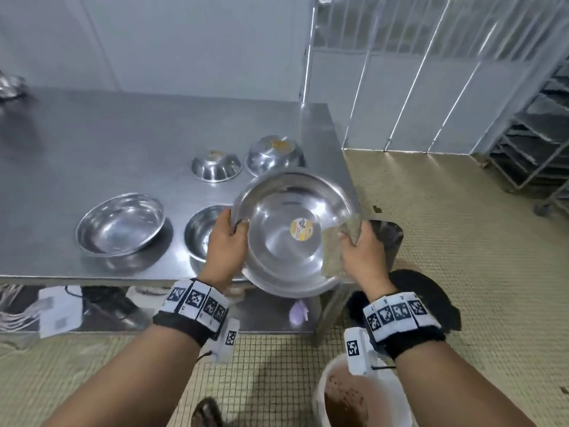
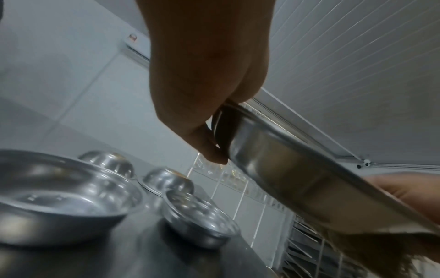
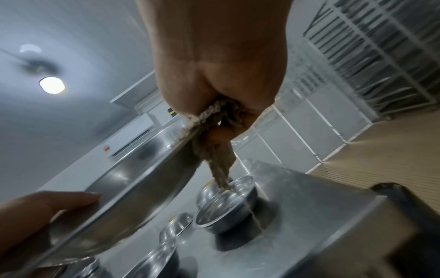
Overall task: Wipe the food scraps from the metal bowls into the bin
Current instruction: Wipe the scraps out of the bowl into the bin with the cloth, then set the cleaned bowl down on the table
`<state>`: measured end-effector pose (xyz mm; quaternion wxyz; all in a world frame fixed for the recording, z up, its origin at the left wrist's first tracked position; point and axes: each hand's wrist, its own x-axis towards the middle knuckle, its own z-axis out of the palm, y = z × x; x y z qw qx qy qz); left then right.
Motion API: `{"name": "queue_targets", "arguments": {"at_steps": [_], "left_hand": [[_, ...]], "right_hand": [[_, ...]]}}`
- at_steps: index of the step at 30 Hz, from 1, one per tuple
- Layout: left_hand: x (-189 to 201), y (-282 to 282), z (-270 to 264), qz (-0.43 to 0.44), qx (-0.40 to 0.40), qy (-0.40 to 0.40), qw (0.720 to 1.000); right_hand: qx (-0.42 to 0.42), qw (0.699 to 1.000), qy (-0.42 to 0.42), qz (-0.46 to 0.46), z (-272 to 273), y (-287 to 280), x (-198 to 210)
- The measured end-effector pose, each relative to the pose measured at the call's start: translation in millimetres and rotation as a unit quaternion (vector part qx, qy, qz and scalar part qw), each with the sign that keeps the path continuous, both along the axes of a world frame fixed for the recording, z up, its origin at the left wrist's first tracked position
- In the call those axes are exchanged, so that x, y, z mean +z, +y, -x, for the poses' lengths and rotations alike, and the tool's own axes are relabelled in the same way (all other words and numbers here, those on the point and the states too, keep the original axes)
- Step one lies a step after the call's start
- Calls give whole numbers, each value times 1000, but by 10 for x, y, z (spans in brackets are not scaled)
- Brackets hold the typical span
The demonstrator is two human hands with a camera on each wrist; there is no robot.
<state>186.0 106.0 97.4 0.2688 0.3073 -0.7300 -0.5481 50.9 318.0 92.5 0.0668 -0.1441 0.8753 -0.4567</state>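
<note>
Two hands (image 1: 228, 241) on tilted bowl (image 1: 292, 229)

The polished metal bowl (image 1: 292, 232) I hold gleams mirror-smooth, a paper sticker (image 1: 302, 229) at its centre; at its three o'clock, a coarse, frayed beige cloth (image 1: 341, 241). The brushed-steel table (image 1: 92, 143) shines dully above matt tiled floor (image 1: 462, 241).

Beyond the fingers we see a steel table (image 1: 92, 143) against a white wall panel (image 1: 184, 41). Off to the fingers' right, a tray rack (image 1: 535, 134) stands on the tiled floor (image 1: 462, 226); overhead, a ceiling lamp (image 3: 52, 85) glows.
</note>
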Motion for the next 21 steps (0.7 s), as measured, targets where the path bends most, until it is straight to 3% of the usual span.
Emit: {"name": "queue_targets", "arguments": {"at_steps": [10, 15, 21], "left_hand": [[-72, -1984, -451, 47, -14, -109, 993], [-216, -2532, -413, 32, -23, -118, 992], [-360, -2930, -248, -4, 19, -100, 995]], "right_hand": [[47, 998, -35, -8, -10, -2082, -110], [56, 998, -30, -20, 89, -2625, -158], [71, 996, -17, -46, 303, -3065, -161]]}}
